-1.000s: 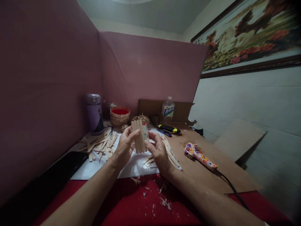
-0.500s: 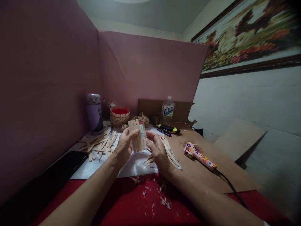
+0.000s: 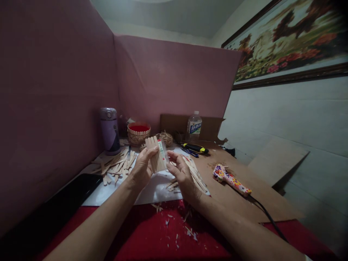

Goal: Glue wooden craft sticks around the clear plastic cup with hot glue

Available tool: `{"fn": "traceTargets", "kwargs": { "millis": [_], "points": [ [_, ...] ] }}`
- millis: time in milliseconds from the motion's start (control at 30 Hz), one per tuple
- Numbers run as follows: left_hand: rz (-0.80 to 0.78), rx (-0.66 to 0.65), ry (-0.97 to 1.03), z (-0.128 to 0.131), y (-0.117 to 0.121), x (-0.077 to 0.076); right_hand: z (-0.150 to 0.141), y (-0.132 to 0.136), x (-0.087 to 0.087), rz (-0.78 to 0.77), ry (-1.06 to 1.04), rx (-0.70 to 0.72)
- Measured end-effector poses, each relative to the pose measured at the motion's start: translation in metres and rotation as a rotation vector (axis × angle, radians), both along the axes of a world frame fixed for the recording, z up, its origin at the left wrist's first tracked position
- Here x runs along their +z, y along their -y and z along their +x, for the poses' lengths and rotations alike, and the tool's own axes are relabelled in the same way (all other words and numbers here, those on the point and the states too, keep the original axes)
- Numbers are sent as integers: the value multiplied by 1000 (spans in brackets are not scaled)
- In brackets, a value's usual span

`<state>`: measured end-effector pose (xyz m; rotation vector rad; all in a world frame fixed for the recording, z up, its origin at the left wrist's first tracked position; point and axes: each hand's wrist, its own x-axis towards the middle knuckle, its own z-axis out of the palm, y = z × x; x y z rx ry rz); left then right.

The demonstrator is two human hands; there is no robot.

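Grasping a row of flat, round-ended wooden sticks (image 3: 157,165), the left hand (image 3: 143,169) lays its thumb across them, above the crinkled white sheet (image 3: 156,191). Along their right side shows a clear plastic piece (image 3: 161,149) with a printed label; the right hand (image 3: 182,174) curls its fingertips at that edge, though whether they grip it I cannot tell. Loose sticks (image 3: 119,167) lie heaped to the left. Farther out stand a round, red-lined basket (image 3: 138,138) and a smooth purple flask (image 3: 109,132); rightward, a flower-patterned glue gun (image 3: 231,180) rests on brown cardboard (image 3: 217,203).
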<state>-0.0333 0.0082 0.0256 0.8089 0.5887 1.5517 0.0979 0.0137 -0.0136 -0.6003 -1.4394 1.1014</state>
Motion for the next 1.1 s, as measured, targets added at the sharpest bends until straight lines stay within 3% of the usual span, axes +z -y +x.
{"fn": "traceTargets", "kwargs": {
  "millis": [367,1100],
  "points": [
    [-20,31,36,0,0,2,-1,0,-2,-3,20,36],
    [80,148,-120,2,-5,-5,-2,-5,-10,87,40,-19]
  ]
}}
